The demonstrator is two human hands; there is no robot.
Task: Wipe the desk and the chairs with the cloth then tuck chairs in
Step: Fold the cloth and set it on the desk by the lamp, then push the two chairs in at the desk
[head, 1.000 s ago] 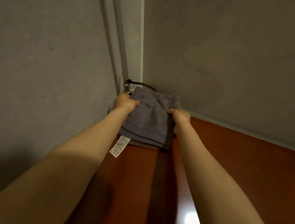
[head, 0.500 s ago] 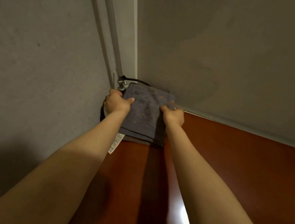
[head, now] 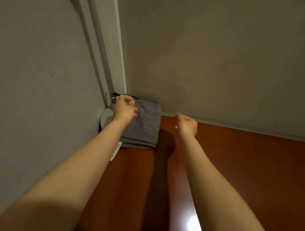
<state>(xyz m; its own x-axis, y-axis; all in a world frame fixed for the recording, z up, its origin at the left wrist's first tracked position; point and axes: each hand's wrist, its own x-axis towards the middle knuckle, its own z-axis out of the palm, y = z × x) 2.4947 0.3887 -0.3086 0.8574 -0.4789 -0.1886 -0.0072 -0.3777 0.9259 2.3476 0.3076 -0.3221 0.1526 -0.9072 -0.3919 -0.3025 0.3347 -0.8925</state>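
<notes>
A folded grey cloth (head: 146, 128) lies in the far left corner of the reddish-brown desk (head: 246, 177), against the two walls. My left hand (head: 124, 110) is at the cloth's upper left corner, its fingers curled over that edge. My right hand (head: 187, 125) hovers just right of the cloth, apart from it, fingers loosely curled and holding nothing. A white label (head: 115, 152) hangs from the cloth's near left corner. No chair is in view.
Grey walls meet at the corner, where a white conduit strip (head: 108, 36) runs down. A round cable hole (head: 105, 118) and a small metal fitting (head: 114, 98) sit at the desk's corner beside my left hand. A lamp glare (head: 195, 228) shines on the desk.
My right hand has let go of the cloth's right edge and moved off to the right. My left hand stays on the cloth's left corner.
</notes>
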